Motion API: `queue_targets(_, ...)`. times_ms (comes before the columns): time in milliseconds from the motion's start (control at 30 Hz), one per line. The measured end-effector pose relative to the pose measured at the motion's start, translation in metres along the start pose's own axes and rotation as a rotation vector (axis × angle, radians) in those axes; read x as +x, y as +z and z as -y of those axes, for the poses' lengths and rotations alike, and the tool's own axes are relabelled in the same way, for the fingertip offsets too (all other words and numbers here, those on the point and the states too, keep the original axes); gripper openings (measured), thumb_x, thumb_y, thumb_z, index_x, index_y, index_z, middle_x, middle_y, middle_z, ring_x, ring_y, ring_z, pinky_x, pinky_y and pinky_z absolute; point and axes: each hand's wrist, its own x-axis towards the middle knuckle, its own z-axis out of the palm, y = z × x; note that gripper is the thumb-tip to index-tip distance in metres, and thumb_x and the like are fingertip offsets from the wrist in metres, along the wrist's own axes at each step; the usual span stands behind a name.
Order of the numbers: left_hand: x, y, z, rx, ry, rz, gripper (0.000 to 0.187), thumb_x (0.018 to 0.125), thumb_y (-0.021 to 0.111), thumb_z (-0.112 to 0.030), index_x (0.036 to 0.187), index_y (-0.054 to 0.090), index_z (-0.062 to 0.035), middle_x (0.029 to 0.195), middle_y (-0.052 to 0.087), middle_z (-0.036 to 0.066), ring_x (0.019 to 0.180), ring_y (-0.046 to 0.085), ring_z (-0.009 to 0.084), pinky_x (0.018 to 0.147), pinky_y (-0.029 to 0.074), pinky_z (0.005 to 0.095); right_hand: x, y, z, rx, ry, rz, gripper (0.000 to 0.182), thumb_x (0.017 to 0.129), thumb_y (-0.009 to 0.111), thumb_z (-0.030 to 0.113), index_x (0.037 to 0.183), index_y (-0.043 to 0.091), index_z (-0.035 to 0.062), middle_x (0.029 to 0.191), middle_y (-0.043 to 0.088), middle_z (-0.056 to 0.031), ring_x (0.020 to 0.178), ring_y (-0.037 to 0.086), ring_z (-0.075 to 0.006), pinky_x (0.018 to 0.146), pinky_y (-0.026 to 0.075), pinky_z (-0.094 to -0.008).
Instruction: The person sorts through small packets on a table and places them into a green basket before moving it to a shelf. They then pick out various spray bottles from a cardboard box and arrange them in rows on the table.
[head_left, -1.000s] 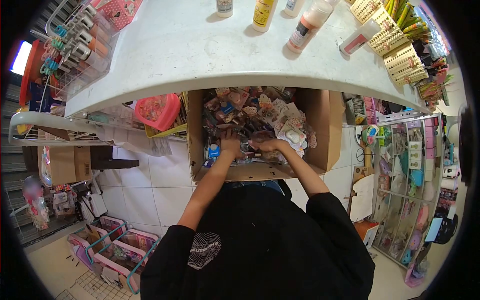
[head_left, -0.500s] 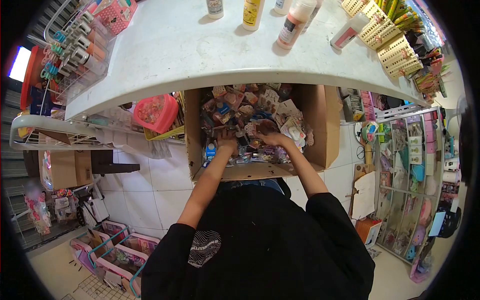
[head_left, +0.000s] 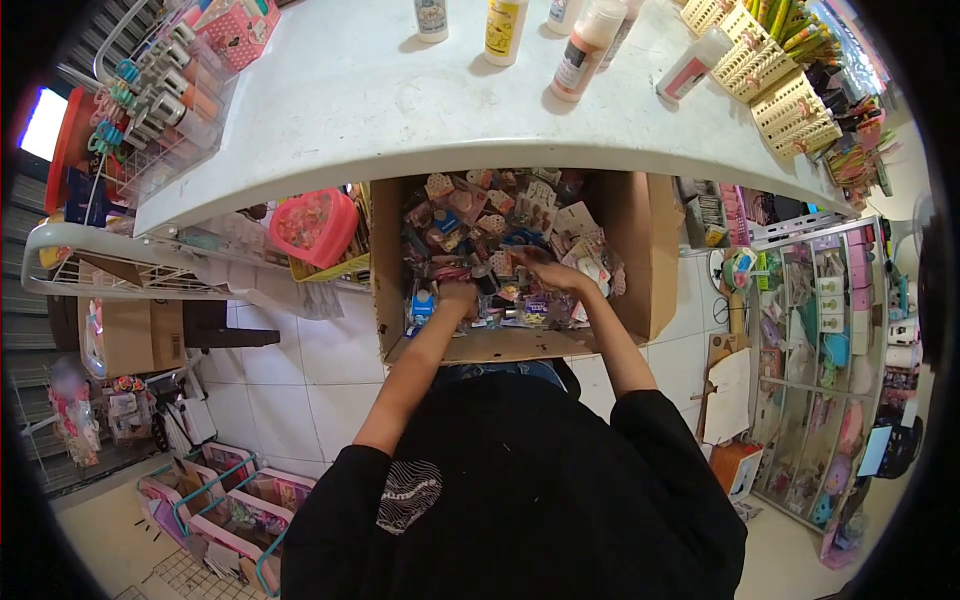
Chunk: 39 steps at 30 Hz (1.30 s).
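A cardboard box (head_left: 645,250) sits on the floor under a white table (head_left: 380,110), packed with several small carded trinkets and packets (head_left: 500,215). Both my hands are down inside it. My left hand (head_left: 458,297) rests among the packets at the box's near left, fingers curled into the pile; whether it grips one is hidden. My right hand (head_left: 553,274) lies over the packets near the middle right, fingers reaching toward the far side, touching the carded items. I cannot tell if it holds one.
Bottles (head_left: 585,50) and yellow pen baskets (head_left: 790,105) stand on the table top. A pink heart-shaped container (head_left: 315,225) sits left of the box. A wire rack of tubes (head_left: 150,90) is far left; a display shelf (head_left: 830,350) stands right. Toy boxes (head_left: 225,500) lie on the tiled floor.
My right hand has shifted up and right across the packets, deeper into the box. My left hand has stayed near the front left, moving only slightly.
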Motion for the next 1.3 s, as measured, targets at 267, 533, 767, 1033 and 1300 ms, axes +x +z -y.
queue_targets(267,-0.015,-0.023,0.030,-0.107,0.012,-0.255,0.040,0.052,0.064,-0.024,0.089,0.060,-0.0102,0.093,0.057,0.016,0.087,0.055,0.0253,0.074,0.044,0.0345,-0.004,0.000,-0.002,0.062,-0.081,-0.062,0.063,0.081,0.033,0.050,0.121,0.031,0.0014,0.126,0.029,-0.0153,0.115,0.030,-0.0241,0.092,0.026,-0.0313)
queue_targets(533,-0.050,-0.044,0.057,-0.614,-0.147,-0.341,0.047,0.049,0.072,-0.023,0.094,0.059,-0.0186,0.085,0.059,0.014,0.077,0.058,0.0243,0.069,0.046,0.0297,0.009,0.008,-0.010,-0.103,-0.080,-0.168,0.054,0.082,0.035,0.044,0.116,0.040,0.0010,0.123,0.035,-0.0150,0.115,0.032,-0.0247,0.094,0.024,-0.0299)
queue_targets(767,-0.044,-0.041,0.066,-0.732,-0.205,-0.486,0.045,0.051,0.072,-0.031,0.085,0.061,-0.0056,0.071,0.059,0.016,0.072,0.059,0.0242,0.066,0.046,0.0307,0.004,0.015,0.014,-0.087,-0.033,-0.046,0.051,0.080,0.041,0.044,0.105,0.049,-0.0001,0.105,0.050,-0.0145,0.093,0.049,-0.0211,0.074,0.042,-0.0286)
queue_targets(1033,-0.042,-0.048,0.040,-0.766,0.050,-0.313,0.037,0.070,0.055,-0.037,0.091,0.056,-0.0063,0.077,0.058,0.016,0.073,0.057,0.0278,0.067,0.043,0.0349,0.002,0.014,0.060,0.009,-0.162,-0.003,0.046,0.081,0.043,0.041,0.081,0.057,-0.0023,0.078,0.059,-0.0081,0.068,0.054,-0.0139,0.066,0.042,-0.0254)
queue_targets(1300,-0.118,-0.085,0.076,-1.354,0.182,-0.751,0.030,0.084,0.039,-0.019,0.105,0.047,0.0016,0.099,0.053,0.014,0.091,0.052,0.0181,0.080,0.039,0.0277,0.031,0.071,0.104,-0.297,-0.455,0.136,0.042,0.080,0.040,0.040,0.090,0.054,0.0020,0.079,0.057,-0.0154,0.076,0.055,-0.0258,0.068,0.041,-0.0334)
